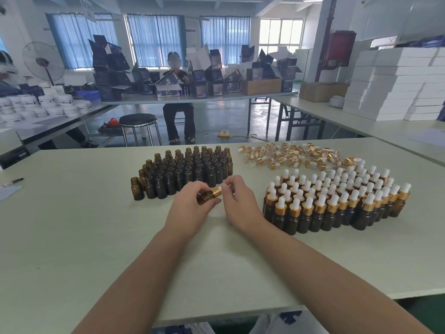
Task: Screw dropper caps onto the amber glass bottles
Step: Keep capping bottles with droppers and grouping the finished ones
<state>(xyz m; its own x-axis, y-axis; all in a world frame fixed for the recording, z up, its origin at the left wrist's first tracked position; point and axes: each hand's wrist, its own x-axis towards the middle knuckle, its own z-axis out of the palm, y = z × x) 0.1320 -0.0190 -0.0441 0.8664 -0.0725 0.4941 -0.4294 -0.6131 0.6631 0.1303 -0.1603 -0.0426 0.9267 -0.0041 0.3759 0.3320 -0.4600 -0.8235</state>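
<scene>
My left hand (190, 206) grips an amber glass bottle (204, 197), tilted on its side above the table. A gold dropper cap (216, 191) sits on the bottle's neck, and my right hand (237, 200) pinches that cap with fingers and thumb; the cap's bulb is hidden behind my fingers. Several uncapped amber bottles (185, 171) stand in a block just behind my hands. To the right stands a block of several capped bottles (337, 201) with gold collars and white bulbs. Loose dropper caps (296, 156) lie in a pile at the far right of the table.
The pale table (96, 237) runs out to its far edge behind the bottles. A pen and paper (10, 185) lie at the left edge. A black stool (138, 121) and a seated person (179, 97) are beyond the table. White boxes (397, 85) are stacked at the right.
</scene>
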